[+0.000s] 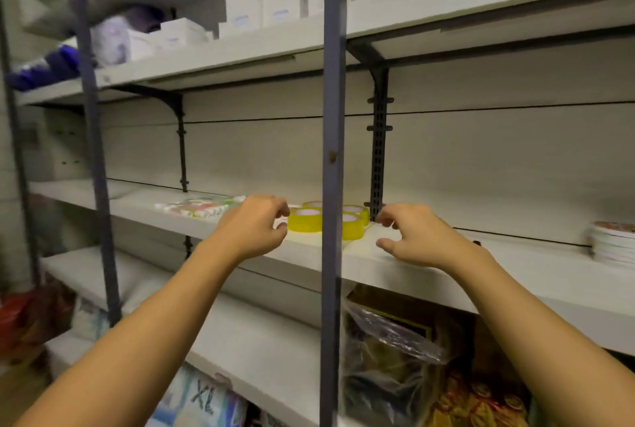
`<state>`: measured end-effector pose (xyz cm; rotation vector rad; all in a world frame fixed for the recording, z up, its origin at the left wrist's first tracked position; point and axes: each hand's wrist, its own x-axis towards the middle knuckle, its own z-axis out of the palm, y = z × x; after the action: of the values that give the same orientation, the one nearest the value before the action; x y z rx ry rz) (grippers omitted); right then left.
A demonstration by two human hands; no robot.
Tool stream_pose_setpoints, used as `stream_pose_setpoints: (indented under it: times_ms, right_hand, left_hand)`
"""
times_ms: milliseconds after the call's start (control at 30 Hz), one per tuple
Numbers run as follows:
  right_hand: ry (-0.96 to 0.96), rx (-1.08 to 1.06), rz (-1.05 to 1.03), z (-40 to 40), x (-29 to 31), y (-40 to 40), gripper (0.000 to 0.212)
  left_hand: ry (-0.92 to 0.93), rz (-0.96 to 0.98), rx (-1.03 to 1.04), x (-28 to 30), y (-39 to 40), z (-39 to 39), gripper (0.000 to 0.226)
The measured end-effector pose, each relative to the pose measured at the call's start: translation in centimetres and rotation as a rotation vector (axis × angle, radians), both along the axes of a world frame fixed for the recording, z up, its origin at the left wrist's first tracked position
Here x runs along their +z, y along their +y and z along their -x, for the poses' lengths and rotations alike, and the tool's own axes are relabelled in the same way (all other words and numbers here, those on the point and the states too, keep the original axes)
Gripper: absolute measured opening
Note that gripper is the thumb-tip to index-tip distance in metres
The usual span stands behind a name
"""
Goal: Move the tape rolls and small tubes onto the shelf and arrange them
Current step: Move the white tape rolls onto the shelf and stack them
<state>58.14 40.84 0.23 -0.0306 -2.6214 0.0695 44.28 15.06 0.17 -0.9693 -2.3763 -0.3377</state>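
Several yellow tape rolls [305,219] stand grouped on the white middle shelf [429,275], partly hidden by a grey upright post [332,186]. My left hand [252,227] hovers just left of the rolls, fingers loosely curled, holding nothing. My right hand [409,236] hovers just right of the group with fingers loosely curled, also holding nothing. A flat pack of small colourful tubes [201,207] lies on the same shelf, left of my left hand.
White boxes [264,10] and purple packs [44,69] fill the shelf above. A stack of plates [613,242] sits at the far right of the middle shelf. Bagged goods [395,351] lie below. Another post [92,138] stands at left.
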Motion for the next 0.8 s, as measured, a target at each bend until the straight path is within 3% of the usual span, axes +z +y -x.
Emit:
stream_pose_setpoints:
  times_ms: [367, 800]
  right_hand:
    - [-0.015, 0.072, 0.021, 8.0, 0.8, -10.5, 0.042]
    - [0.005, -0.044, -0.013, 21.6, 0.0, -12.9, 0.036]
  left_hand:
    - [-0.035, 0.020, 0.066, -0.1, -10.2, 8.2, 0.033]
    - [-0.002, 0.030, -0.053, -0.2, -10.7, 19.9, 0.031]
